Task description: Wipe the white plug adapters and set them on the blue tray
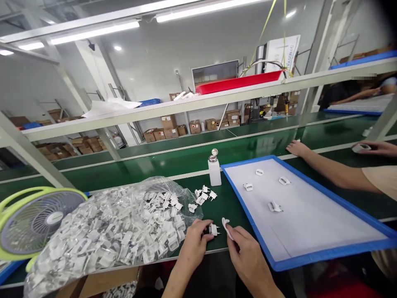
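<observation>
Near the bench's front edge, my left hand [196, 241] pinches a small white plug piece [214, 229], its two pins pointing right. Just right of it, my right hand [245, 252] holds a folded white cloth-like piece [227, 229] between thumb and fingers, apart from the plug. A clear plastic bag [124, 227] full of white plug pieces lies to the left. Several loose plugs [201, 198] sit beyond my hands, near a white pump bottle [214, 169]. On the right, a blue-edged white tray [304, 223] carries several white pieces.
A green and grey fan [43, 219] stands at the far left. An open cardboard box [108, 281] is below the bench edge. At the right, a co-worker's arms [335, 169] reach over the green bench. An overhead shelf holds a red tray [242, 82].
</observation>
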Demonstrator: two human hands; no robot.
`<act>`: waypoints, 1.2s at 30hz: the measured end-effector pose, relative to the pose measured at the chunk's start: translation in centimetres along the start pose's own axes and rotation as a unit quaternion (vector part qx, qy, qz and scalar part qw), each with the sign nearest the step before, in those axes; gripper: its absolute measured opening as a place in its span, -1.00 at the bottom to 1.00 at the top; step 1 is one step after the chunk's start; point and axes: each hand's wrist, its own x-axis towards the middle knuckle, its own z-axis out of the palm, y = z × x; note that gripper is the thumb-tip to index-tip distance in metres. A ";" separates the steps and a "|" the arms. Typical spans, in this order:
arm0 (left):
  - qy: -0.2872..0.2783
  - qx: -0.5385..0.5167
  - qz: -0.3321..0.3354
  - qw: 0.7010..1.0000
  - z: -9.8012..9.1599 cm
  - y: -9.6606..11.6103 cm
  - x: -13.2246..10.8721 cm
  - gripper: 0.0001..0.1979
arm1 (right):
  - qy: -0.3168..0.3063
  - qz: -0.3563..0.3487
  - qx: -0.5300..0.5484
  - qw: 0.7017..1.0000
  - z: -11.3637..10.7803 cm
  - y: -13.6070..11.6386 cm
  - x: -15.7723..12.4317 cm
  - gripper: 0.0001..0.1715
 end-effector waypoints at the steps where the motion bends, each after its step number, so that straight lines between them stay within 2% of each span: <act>1: -0.001 0.005 0.002 1.000 0.0 -0.1 0.1 -0.59 | -0.010 -0.006 -0.004 1.000 0.4 0.1 0.1 -0.55; 9: 0.020 0.011 0.002 1.000 1.1 -1.0 0.5 -0.57 | -0.107 -0.115 -0.004 0.987 1.3 0.0 0.9 -0.56; 17: 0.024 0.016 0.004 1.000 1.4 -2.1 0.2 -0.53 | -0.086 -0.176 -0.013 0.981 2.6 0.2 -1.0 -0.60; 23: 0.025 0.034 0.006 0.999 1.3 -1.8 0.2 -0.54 | -0.033 -0.148 -0.016 0.988 3.0 -0.1 -1.3 -0.56; 26: 0.028 0.032 0.007 0.999 1.3 -1.8 0.1 -0.55 | -0.029 -0.122 -0.005 0.992 3.1 -0.2 -1.3 -0.56; 31: 0.026 0.018 -0.014 0.999 1.2 -1.1 0.2 -0.55 | -0.089 -0.040 0.045 0.994 2.4 -0.4 0.7 -0.64; 36: 0.038 0.028 -0.019 0.999 1.3 -0.9 0.2 -0.56 | -0.108 -0.042 0.051 0.992 1.6 -0.9 2.2 -0.67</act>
